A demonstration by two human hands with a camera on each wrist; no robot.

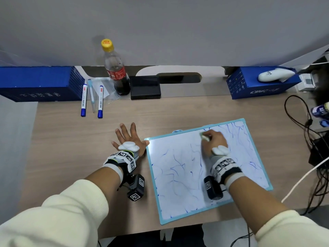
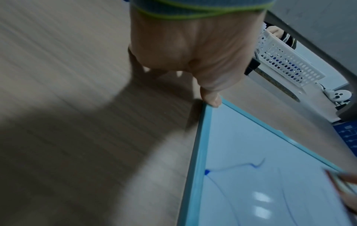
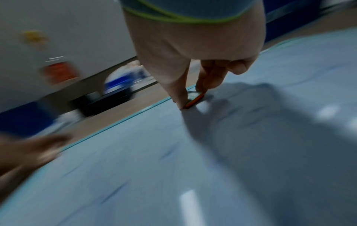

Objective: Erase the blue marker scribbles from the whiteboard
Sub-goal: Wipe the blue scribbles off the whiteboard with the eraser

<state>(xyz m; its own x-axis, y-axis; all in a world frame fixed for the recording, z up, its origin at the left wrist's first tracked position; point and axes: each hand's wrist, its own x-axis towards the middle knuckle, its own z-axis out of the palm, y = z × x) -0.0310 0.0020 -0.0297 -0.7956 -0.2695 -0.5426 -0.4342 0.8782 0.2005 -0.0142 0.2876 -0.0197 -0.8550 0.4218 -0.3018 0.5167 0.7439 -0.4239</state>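
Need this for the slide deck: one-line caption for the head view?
Right hand rubs a small eraser over the blue-scribbled whiteboard while the left hand braces its corner.

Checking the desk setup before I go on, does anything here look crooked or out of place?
The whiteboard lies askew, turned at an angle to the desk edge. The left hand rests flat at its corner. Nothing looks spilled.

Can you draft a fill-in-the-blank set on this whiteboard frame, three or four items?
1. The right hand pinches a small eraser against the ____.
2. The left hand lies flat on the desk, its thumb touching the whiteboard at one ____.
3. The bottle behind the markers has a ____ cap.

Missing words: whiteboard; corner; yellow
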